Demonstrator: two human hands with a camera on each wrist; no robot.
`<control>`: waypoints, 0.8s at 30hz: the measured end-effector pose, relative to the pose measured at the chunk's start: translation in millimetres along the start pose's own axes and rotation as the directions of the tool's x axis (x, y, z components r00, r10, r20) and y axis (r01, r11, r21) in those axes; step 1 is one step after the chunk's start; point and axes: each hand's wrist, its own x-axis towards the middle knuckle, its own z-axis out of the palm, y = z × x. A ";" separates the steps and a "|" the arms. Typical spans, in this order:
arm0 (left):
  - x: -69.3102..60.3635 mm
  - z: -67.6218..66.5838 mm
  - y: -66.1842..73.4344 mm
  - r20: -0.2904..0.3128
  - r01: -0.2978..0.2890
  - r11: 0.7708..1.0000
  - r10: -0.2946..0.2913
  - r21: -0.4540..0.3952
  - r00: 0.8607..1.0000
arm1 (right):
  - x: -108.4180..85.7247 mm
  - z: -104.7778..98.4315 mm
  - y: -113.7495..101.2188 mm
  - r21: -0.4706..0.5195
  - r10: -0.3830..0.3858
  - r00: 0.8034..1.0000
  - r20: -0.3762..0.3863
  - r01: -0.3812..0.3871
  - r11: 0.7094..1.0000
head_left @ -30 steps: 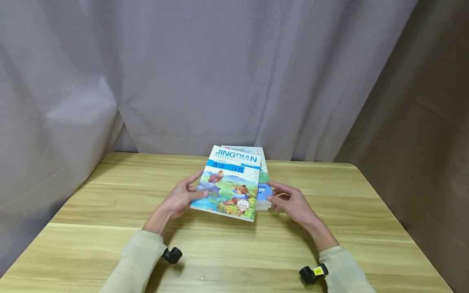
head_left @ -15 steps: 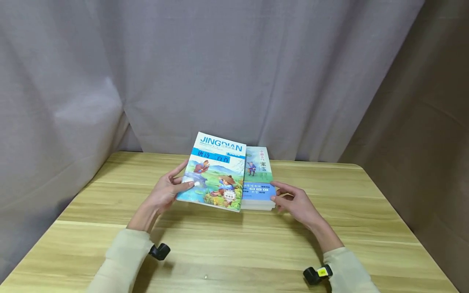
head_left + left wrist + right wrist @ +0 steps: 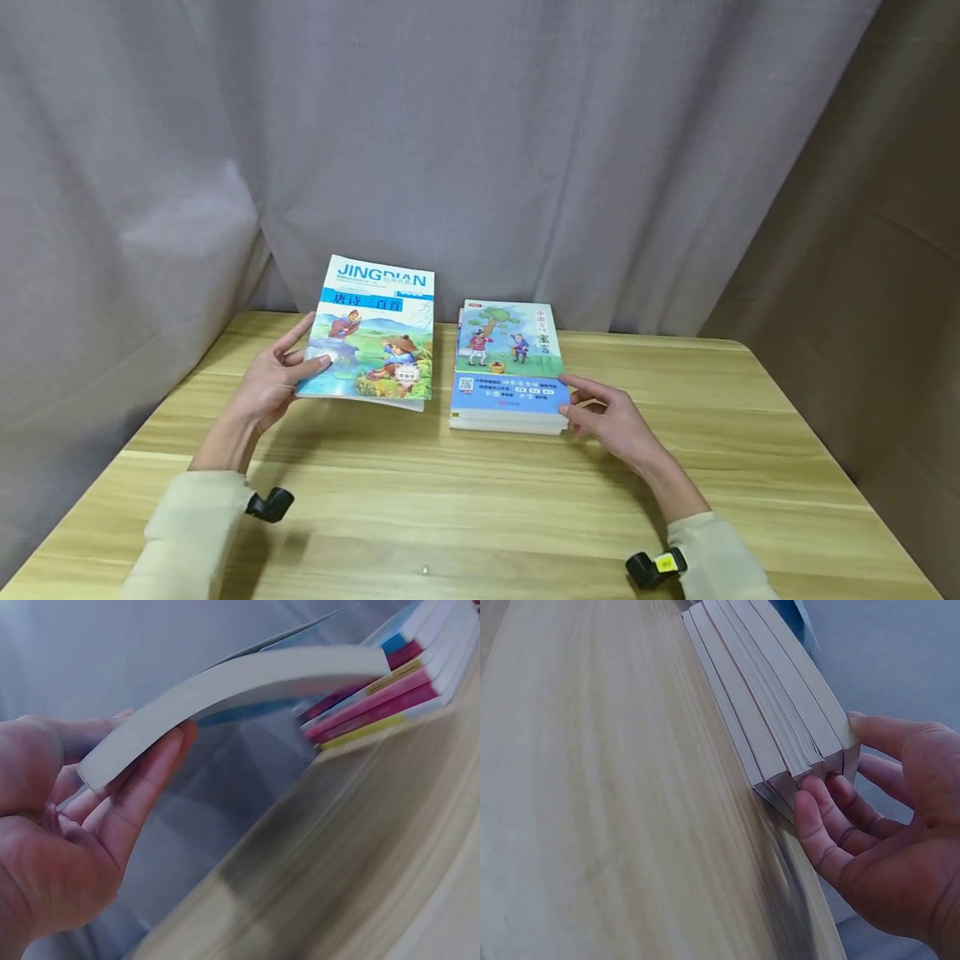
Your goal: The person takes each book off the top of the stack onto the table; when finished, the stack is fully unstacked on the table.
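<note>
My left hand (image 3: 262,387) grips a paperback book (image 3: 371,333) by its left side, thumb on the cover and fingers underneath. The book is held up above the table, its cover showing JINGDIAN and two painted figures. Seen in the left wrist view, the book (image 3: 232,682) bends in a curve. Right of it lies a stack of books (image 3: 508,367), topped by a green and blue cover. At the stack's right front corner, my right hand (image 3: 611,421) holds on, thumb at the top book's edge. The right wrist view shows bent fingers (image 3: 817,840) against the page edges.
The stack lies on a wood-grain table (image 3: 450,517). Behind the table hangs a grey curtain (image 3: 480,150), close to its back edge. A black wrist camera (image 3: 272,504) sits on the left sleeve, another black camera (image 3: 654,568) on the right.
My left hand has carried the JINGDIAN book left, off the stack, uncovering the green and blue cover. My right hand has stayed at the stack's right corner.
</note>
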 end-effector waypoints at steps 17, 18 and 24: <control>-11.4 -79.3 -5.0 -0.085 0.106 0.984 -0.095 0.140 0.992 | -1.6 -1.0 -0.2 -0.015 -0.001 1.000 -0.006 0.001 1.000; -11.1 -82.9 -6.2 -0.098 0.123 0.978 -0.107 0.170 0.989 | -1.6 -0.9 -0.2 -0.016 0.000 1.000 -0.007 0.000 1.000; -7.0 -100.9 -12.1 -0.120 0.178 0.933 -0.147 0.314 0.982 | -1.3 -0.9 0.0 -0.014 0.002 1.000 -0.009 -0.002 1.000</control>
